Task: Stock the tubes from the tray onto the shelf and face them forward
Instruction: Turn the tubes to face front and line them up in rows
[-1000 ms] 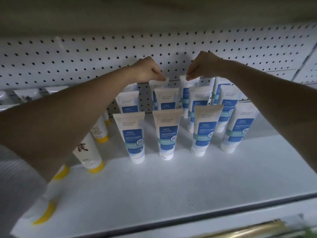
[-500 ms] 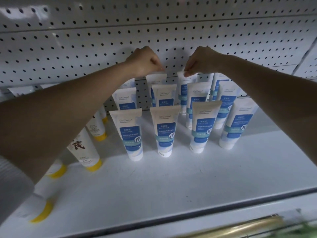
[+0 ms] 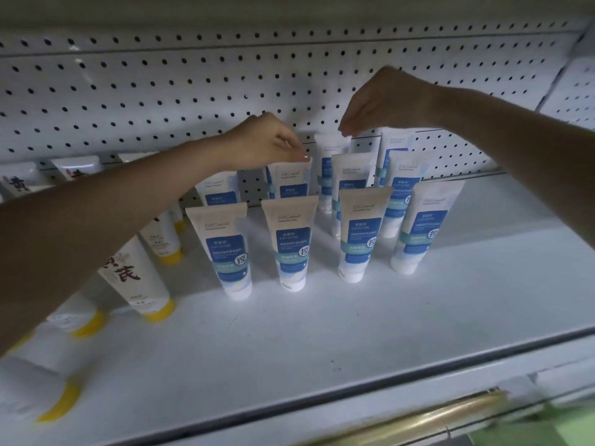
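The white metal shelf (image 3: 418,317) carried the stock; no tray was in view. Nearest the edge, a front row of four white plastic tubes with blue labels (image 3: 291,243) stood cap-down, labels outward, beside cream tubes with yellow caps (image 3: 141,278) to the left.

Behind the row, the left hand (image 3: 264,140) pinched the top crimp of a second-row white tube with a blue label (image 3: 291,185). This was judged to be a facing adjustment. The tube should be turned by the crimp only, with the cap kept flat on the shelf so that neighbours are not tipped.

Further back, the right hand (image 3: 386,101) hung with fingertips bunched over a back-row white tube (image 3: 325,156) near the white perforated back panel (image 3: 161,91). Contact could not be confirmed.
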